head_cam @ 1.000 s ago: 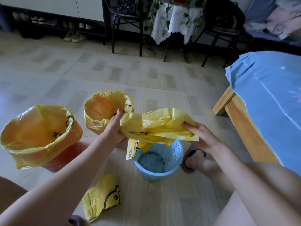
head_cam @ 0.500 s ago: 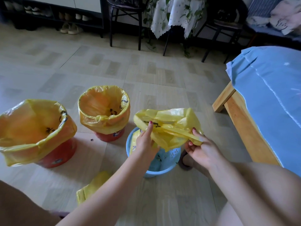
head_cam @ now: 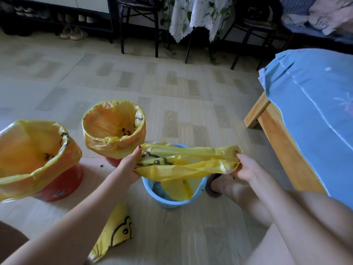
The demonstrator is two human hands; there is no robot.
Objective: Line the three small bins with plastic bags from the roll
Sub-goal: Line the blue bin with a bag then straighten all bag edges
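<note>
We held the bag (head_cam: pixel 188 161) stretched between both hands, left hand (head_cam: pixel 129 166) and right hand (head_cam: pixel 245 167) each clamped on an end, directly over the blue bin (head_cam: pixel 172 202) at 6 o'clock on the floor. To line it well, we judged the mouth needed opening wide, then folding over the rim all round. The bag looked thin, yellow, crinkled, black-printed, its tail hanging inside the bin.

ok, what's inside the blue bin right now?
The lower end of the yellow bag hangs down into the blue bin, and a patch of blue-grey bottom shows beside it. The stretched bag, held by left hand and right hand, covers the far inside.
</note>
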